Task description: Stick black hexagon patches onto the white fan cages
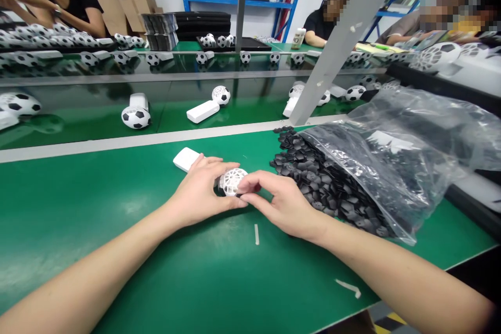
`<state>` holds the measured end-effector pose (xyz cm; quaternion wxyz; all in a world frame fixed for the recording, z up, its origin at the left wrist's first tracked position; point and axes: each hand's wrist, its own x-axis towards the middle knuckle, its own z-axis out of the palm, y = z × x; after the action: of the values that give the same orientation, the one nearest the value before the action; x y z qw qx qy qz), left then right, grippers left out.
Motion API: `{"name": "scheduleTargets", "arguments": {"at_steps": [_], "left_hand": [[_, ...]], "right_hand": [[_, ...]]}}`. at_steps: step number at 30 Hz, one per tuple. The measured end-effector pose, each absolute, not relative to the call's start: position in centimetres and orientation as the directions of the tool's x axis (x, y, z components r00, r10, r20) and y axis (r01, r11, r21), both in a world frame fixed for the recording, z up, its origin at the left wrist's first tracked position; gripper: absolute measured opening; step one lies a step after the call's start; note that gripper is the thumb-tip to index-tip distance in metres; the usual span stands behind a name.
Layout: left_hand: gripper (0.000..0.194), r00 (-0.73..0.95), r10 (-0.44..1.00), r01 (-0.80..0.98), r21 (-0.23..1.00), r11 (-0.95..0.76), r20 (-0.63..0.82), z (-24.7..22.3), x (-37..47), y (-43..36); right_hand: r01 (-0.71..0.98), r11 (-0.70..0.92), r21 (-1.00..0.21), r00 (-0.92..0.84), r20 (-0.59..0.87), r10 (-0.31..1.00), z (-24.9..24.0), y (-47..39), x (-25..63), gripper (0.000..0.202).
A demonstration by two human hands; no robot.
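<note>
Low over the green bench, my left hand is closed around a white soccer-ball-shaped piece with an open lattice on its face. A white rectangular handle sticks out behind that hand and looks joined to the ball. The thumb and forefinger of my right hand are pinched together at the ball's right side. Anything between those fingertips is hidden. To the right of this hand lies a heap of small black flat pieces, spilling from a clear plastic bag.
Behind a pale rail, a green conveyor carries several soccer-ball units with white handles. A slanted grey post rises at the right. Scraps of white tape lie on the bench. Other people sit across the line.
</note>
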<state>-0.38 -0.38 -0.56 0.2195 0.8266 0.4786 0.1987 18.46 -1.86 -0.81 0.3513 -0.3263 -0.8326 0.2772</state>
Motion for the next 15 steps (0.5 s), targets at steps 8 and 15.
{"name": "scheduleTargets", "arguments": {"at_steps": [8,15], "left_hand": [[0.071,0.463,0.876,0.704,0.543,-0.457,0.138,-1.0,-0.4,-0.4],[0.069,0.485,0.866,0.71,0.525,-0.469,0.118,-0.7,-0.5,-0.4]], "right_hand": [[0.382,0.636,-0.67,-0.564,0.376,0.735,0.2,-2.2,18.8,0.009],[0.466,0.859,-0.211,-0.727,0.463,0.507,0.6,-1.2,19.7,0.013]]}}
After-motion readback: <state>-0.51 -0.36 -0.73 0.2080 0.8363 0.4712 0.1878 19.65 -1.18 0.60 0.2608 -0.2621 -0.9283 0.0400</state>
